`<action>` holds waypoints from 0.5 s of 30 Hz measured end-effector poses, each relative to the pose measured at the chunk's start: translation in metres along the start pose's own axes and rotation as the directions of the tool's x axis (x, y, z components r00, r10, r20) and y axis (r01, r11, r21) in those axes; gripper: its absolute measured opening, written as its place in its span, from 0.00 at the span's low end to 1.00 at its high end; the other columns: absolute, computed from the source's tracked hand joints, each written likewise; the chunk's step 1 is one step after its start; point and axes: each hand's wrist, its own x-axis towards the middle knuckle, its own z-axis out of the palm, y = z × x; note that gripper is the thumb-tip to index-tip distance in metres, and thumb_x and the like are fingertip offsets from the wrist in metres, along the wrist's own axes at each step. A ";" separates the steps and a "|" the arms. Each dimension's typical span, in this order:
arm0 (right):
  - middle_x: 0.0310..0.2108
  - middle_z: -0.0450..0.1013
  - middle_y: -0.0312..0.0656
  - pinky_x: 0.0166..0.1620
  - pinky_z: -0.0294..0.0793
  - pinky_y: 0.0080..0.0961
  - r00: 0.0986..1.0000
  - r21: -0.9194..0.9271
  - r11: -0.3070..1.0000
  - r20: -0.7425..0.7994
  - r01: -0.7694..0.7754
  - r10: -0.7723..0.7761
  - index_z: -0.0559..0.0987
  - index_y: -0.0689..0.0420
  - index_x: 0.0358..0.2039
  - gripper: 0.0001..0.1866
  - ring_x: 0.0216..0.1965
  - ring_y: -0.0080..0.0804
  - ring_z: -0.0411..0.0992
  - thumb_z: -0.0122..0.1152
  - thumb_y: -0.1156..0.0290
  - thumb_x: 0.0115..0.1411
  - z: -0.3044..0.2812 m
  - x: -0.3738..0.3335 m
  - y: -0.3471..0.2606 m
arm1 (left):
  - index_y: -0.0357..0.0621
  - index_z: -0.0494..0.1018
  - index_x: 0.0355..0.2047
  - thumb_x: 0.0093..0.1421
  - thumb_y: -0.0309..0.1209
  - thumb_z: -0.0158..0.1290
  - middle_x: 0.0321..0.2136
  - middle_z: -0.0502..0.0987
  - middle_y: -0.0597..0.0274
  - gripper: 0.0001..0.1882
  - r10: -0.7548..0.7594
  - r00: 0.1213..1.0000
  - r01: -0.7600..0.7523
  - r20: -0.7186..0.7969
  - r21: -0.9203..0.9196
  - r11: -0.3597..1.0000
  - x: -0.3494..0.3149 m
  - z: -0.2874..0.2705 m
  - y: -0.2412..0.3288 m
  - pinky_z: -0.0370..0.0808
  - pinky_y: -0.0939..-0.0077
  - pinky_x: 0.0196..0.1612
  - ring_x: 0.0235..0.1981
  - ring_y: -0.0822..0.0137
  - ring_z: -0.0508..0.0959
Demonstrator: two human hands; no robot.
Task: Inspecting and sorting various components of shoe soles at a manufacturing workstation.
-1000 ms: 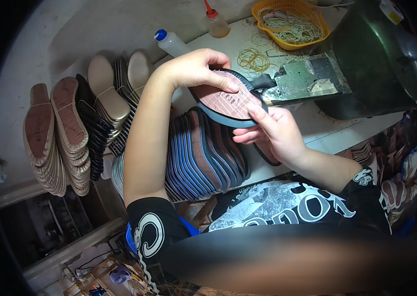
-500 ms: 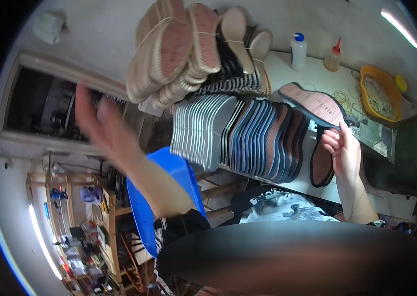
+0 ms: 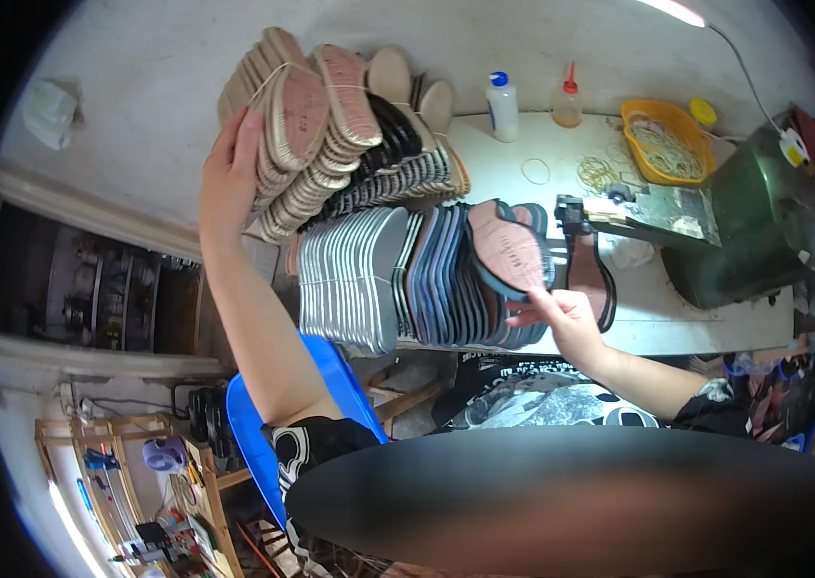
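My right hand (image 3: pixel 571 326) pinches the lower edge of a pink shoe sole (image 3: pixel 507 246) with a dark rim, tilted above the right end of a long row of soles (image 3: pixel 441 275) standing on edge. Far left, my left hand (image 3: pixel 229 173) is raised against the side of a tied bundle of beige and pink soles (image 3: pixel 297 120). Its fingers are stretched out along the bundle; the thumb cannot be made out clearly. Grey-white soles (image 3: pixel 345 279), bound with a band, fill the row's left part. Another pink sole with a black rim (image 3: pixel 589 279) lies right of my right hand.
Behind the row stand a white bottle with a blue cap (image 3: pixel 502 106), a red-tipped bottle (image 3: pixel 568 103) and a yellow basket of rubber bands (image 3: pixel 666 140). A dark green machine (image 3: pixel 735 241) occupies the right. A blue plastic bin (image 3: pixel 330 376) sits below the table's left end.
My left hand has moved up from the air at the left to the tied bundle. My right hand has carried the pink sole left, over the row. The head view has shifted.
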 end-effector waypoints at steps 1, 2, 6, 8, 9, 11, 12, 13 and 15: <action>0.37 0.78 0.49 0.44 0.75 0.28 1.000 0.031 0.999 -0.008 -0.013 0.013 0.78 0.68 0.39 0.21 0.35 0.33 0.78 0.48 0.59 0.67 -0.009 0.002 0.012 | 0.39 0.68 0.56 0.62 0.53 0.47 0.53 0.71 0.45 0.32 0.026 1.000 -0.026 0.001 0.026 0.999 0.001 -0.002 -0.002 0.63 0.71 0.57 0.55 0.57 0.70; 0.38 0.78 0.49 0.44 0.75 0.29 0.997 0.077 0.994 -0.004 -0.078 0.078 0.78 0.67 0.39 0.21 0.36 0.33 0.78 0.48 0.58 0.67 -0.015 -0.001 0.016 | 0.39 0.68 0.56 0.61 0.55 0.47 0.53 0.71 0.44 0.34 0.048 0.999 -0.048 0.013 0.011 0.999 0.003 0.005 -0.004 0.62 0.70 0.58 0.56 0.56 0.70; 0.41 0.76 0.49 0.44 0.76 0.29 0.934 0.026 0.937 0.087 -0.349 0.345 0.77 0.69 0.41 0.25 0.37 0.32 0.77 0.49 0.55 0.66 -0.010 -0.018 0.019 | 0.45 0.69 0.55 0.58 0.60 0.46 0.54 0.70 0.46 0.36 0.040 0.998 -0.035 -0.043 0.132 0.991 -0.003 0.000 -0.005 0.61 0.66 0.59 0.57 0.52 0.68; 0.38 0.77 0.48 0.41 0.76 0.26 0.896 0.032 0.899 0.110 -0.436 0.430 0.77 0.69 0.41 0.25 0.34 0.31 0.78 0.48 0.55 0.66 -0.006 -0.020 0.027 | 0.46 0.69 0.55 0.58 0.60 0.46 0.54 0.70 0.47 0.35 0.024 0.999 -0.019 -0.039 0.118 0.993 -0.005 -0.004 0.000 0.61 0.65 0.59 0.57 0.51 0.68; 0.38 0.77 0.48 0.41 0.76 0.26 0.895 0.024 0.899 0.107 -0.437 0.432 0.77 0.69 0.41 0.25 0.34 0.31 0.78 0.48 0.55 0.66 -0.009 -0.018 0.033 | 0.47 0.70 0.55 0.58 0.60 0.46 0.55 0.70 0.48 0.35 0.013 1.000 -0.010 -0.022 0.104 0.995 -0.005 -0.003 0.001 0.60 0.65 0.59 0.58 0.50 0.67; 0.30 0.78 0.46 0.33 0.77 0.21 0.744 -0.199 0.778 0.228 -0.595 0.628 0.77 0.68 0.40 0.24 0.28 0.29 0.78 0.49 0.55 0.66 -0.019 -0.015 0.043 | 0.48 0.69 0.56 0.57 0.62 0.44 0.55 0.70 0.48 0.36 0.007 0.999 -0.001 -0.042 0.154 0.988 -0.004 -0.001 -0.001 0.59 0.64 0.60 0.58 0.50 0.67; 0.24 0.77 0.44 0.28 0.76 0.21 0.690 -0.309 0.721 0.222 -0.620 0.689 0.78 0.67 0.35 0.22 0.24 0.29 0.77 0.51 0.56 0.65 -0.021 -0.013 0.041 | 0.48 0.69 0.56 0.57 0.63 0.43 0.55 0.70 0.49 0.37 0.007 0.998 0.005 -0.057 0.208 0.978 -0.003 -0.001 -0.003 0.58 0.62 0.61 0.59 0.50 0.66; 0.24 0.77 0.44 0.28 0.76 0.21 0.688 -0.311 0.718 0.218 -0.623 0.692 0.78 0.67 0.35 0.22 0.24 0.29 0.77 0.51 0.56 0.65 -0.021 -0.012 0.039 | 0.48 0.69 0.56 0.57 0.63 0.43 0.55 0.70 0.49 0.37 0.004 0.998 0.008 -0.056 0.204 0.979 -0.001 0.000 -0.006 0.58 0.62 0.61 0.59 0.50 0.66; 0.22 0.76 0.44 0.26 0.75 0.22 0.715 -0.580 0.630 0.113 -0.516 0.690 0.78 0.66 0.33 0.21 0.22 0.29 0.77 0.52 0.57 0.65 -0.022 -0.014 0.033 | 0.51 0.69 0.57 0.56 0.65 0.41 0.56 0.69 0.50 0.39 0.029 0.999 -0.018 -0.045 0.228 0.974 0.000 0.004 -0.011 0.53 0.54 0.62 0.61 0.50 0.63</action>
